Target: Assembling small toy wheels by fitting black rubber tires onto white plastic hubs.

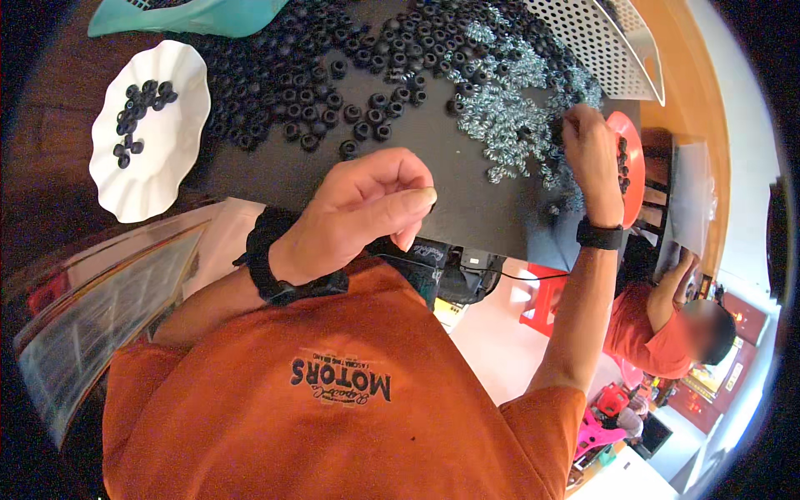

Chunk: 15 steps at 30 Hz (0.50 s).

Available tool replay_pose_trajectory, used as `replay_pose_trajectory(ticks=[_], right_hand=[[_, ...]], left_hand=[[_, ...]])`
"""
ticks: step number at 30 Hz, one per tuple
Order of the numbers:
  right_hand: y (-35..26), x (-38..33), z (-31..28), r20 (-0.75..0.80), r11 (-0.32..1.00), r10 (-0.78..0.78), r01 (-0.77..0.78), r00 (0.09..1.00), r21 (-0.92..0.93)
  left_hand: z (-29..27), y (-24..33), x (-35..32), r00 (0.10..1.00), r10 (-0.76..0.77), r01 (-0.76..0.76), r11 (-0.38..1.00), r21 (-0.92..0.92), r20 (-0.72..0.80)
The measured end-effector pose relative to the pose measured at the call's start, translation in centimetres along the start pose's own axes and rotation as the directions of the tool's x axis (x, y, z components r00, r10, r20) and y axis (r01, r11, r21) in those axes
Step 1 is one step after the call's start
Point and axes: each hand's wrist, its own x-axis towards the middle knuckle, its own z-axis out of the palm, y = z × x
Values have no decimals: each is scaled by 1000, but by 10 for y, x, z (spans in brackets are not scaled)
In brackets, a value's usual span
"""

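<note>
My left hand (367, 204) is held over the near edge of the dark table, thumb and fingers pinched together. A sliver of something dark shows at its fingertips, too small to name. My right hand (593, 158) reaches to the right side of a heap of small shiny clear-silver pieces (512, 125). Its fingers are bent together at the heap, and what they hold, if anything, is hidden. Many small black ring-shaped pieces (312, 108) lie spread across the table's far side and left, some mixed into the shiny heap.
A white wavy-edged dish (171, 158) with several black pieces stands at left. Beside my right wrist is a red plate (635, 158) holding black pieces. A teal basket (192, 21) and a white perforated basket (596, 37) stand at the far side. Another person (658, 329) sits at right.
</note>
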Motion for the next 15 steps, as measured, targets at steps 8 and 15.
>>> replay_pose_trajectory(ticks=[8, 15], right_hand=[[-68, -10, -45, 208, 735, 241, -318, 948, 599], [-159, -35, -58, 296, -4, -195, -303, 935, 953]], left_hand=[[-5, -3, 3, 999, 19, -18, 999, 33, -35], [-12, -4, 5, 997, 42, -34, 994, -105, 71]])
